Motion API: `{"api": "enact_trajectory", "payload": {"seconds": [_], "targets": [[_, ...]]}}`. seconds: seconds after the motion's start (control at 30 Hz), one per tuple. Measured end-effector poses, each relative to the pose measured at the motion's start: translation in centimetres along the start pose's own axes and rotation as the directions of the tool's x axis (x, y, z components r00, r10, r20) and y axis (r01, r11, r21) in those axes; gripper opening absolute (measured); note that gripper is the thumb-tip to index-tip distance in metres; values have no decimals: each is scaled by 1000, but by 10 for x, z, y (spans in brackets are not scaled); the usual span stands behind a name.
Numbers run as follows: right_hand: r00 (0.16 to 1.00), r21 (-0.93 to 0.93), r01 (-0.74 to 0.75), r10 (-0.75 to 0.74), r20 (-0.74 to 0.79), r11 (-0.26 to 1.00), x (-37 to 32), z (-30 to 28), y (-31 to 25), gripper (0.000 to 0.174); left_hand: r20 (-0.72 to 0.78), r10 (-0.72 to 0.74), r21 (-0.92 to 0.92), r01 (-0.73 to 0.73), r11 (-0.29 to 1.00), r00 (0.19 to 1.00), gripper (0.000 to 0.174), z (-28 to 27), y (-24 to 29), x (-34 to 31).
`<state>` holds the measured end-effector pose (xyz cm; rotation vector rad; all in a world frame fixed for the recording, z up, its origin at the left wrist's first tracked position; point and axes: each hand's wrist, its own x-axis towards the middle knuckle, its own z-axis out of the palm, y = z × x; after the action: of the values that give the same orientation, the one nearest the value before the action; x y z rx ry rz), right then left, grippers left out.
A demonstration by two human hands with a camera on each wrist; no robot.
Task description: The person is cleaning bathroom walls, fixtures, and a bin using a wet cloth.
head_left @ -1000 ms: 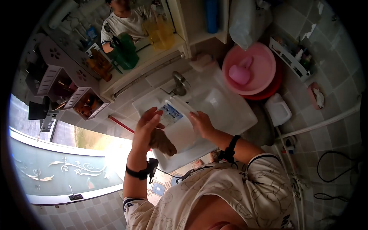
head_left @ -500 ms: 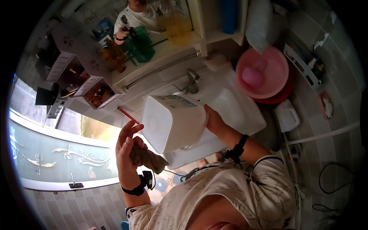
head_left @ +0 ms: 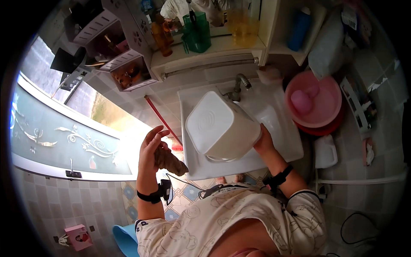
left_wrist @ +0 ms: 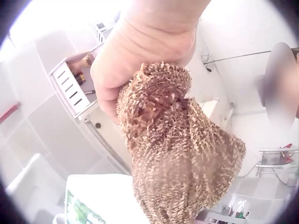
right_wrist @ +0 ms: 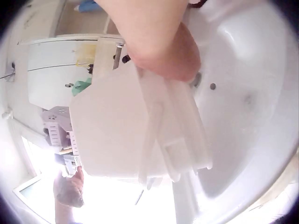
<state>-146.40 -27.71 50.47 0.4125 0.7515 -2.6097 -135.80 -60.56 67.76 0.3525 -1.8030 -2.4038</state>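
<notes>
My left hand (head_left: pixel 149 147) grips a bunched brown cloth (head_left: pixel 171 162) that hangs toward the basin's front corner. Close up in the left wrist view, the cloth (left_wrist: pixel 173 149) has a coarse, looped pile. With my right hand (head_left: pixel 264 140) I hold a white plastic bucket (head_left: pixel 229 135) at its rimmed end, tipped on its side above the sink (head_left: pixel 284 147). Its rounded square base faces up and to the left, toward the cloth, with a gap between them. A green printed label shows on the bucket (left_wrist: pixel 117 193) in the left wrist view. The bucket's opening is hidden.
Behind the bucket stands the faucet (head_left: pixel 239 85). A pink basin (head_left: pixel 314 120) with a pink scoop sits to the right of the sink. On the shelf above are a green cup (head_left: pixel 197 36) and amber bottles (head_left: pixel 160 38). A red stick (head_left: pixel 162 120) leans at the left.
The bucket has turned so its base faces up and left and its label has gone from the head view. The left hand with the cloth has drawn away from the bucket. The head view has shifted.
</notes>
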Motion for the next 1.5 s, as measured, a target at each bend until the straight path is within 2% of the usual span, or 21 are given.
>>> {"api": "enact_trajectory", "payload": {"seconds": [0.03, 0.1, 0.23, 0.3, 0.33, 0.53, 0.6, 0.67, 0.73, 0.77, 0.87, 1.0, 1.03, 1.17, 1.2, 1.27, 1.3, 1.33, 1.4, 1.47, 1.5], "targets": [[1000, -10, 0, 0, -4, 1000, -2, -6, -1, 44, -4, -47, 6, 47, 999, 999, 42, -3, -7, 4], [984, -22, 0, -4, -181, 1000, -4, -21, -4, 45, -5, -114, 9, 114, 993, 993, 39, -6, -20, 10], [965, -17, 78, -80, -249, 997, -14, -59, -19, 45, 74, -237, 31, 235, 971, 969, 38, -1, -50, 30], [972, 51, 106, -93, -218, 993, -17, -69, -22, 42, 86, -290, 50, 286, 957, 953, 39, 2, -60, 35], [965, 41, 130, -117, -234, 991, -22, -79, -28, 42, 72, -428, 76, 423, 903, 901, 42, 5, -81, 48], [978, 99, 157, -141, -157, 983, -15, -97, -14, 39, 114, -633, -7, 637, 771, 766, 38, 9, -160, 78], [994, 174, 61, -45, -95, 983, -21, -75, -7, 37, 97, -748, -62, 754, 654, 657, 37, 12, -178, 76], [997, 160, 62, -53, -60, 985, -14, -65, 6, 36, 122, -725, -18, 731, 682, 678, 39, 8, -199, 73], [998, 141, 54, -52, -19, 989, -7, -58, 14, 36, 352, -699, -184, 778, 601, 623, 47, -4, -213, 74], [998, 114, 60, -63, 22, 992, -3, -51, 16, 37, 314, -683, -167, 747, 644, 659, 55, -7, -209, 68], [994, 89, 49, -57, 95, 995, 7, -29, 20, 38, 216, -683, -240, 716, 655, 698, 60, -15, -192, 56], [956, 77, -63, 38, 290, 995, 29, 0, 26, 40, 264, -635, -346, 686, 640, 726, 65, -32, -186, 57], [938, 70, -95, 65, 339, 993, 34, 5, 26, 41, 323, -606, -366, 687, 628, 727, 60, -37, -189, 59], [853, 18, -213, 176, 491, 977, 50, 17, 30, 43, 329, -621, -368, 702, 610, 712, 54, -46, -184, 52], [839, 10, -239, 201, 505, 971, 54, 17, 32, 43, 256, -579, -380, 631, 676, 774, 52, -49, -178, 48], [823, -13, -293, 260, 505, 956, 61, 18, 33, 44, 115, -471, -390, 475, 788, 875, 48, -47, -166, 38], [825, -27, -331, 303, 477, 943, 64, 13, 34, 45, 69, -381, -312, 383, 869, 922, 41, -31, -137, 32], [831, -27, -377, 351, 432, 926, 67, 9, 32, 47, 69, -382, -312, 383, 869, 922, 41, -27, -122, 27], [825, -10, -506, 487, 286, 863, 67, 2, 26, 52, -86, -346, -163, 329, 930, 934, 34, -25, -109, 24], [845, -15, -479, 466, 262, 878, 70, 1, 28, 57, -34, -359, -195, 346, 918, 933, 32, -35, -113, 23], [910, -100, -368, 380, 167, 924, 77, 2, 28, 54, -92, -319, -190, 298, 936, 943, 28, -33, -102, 20]]}}
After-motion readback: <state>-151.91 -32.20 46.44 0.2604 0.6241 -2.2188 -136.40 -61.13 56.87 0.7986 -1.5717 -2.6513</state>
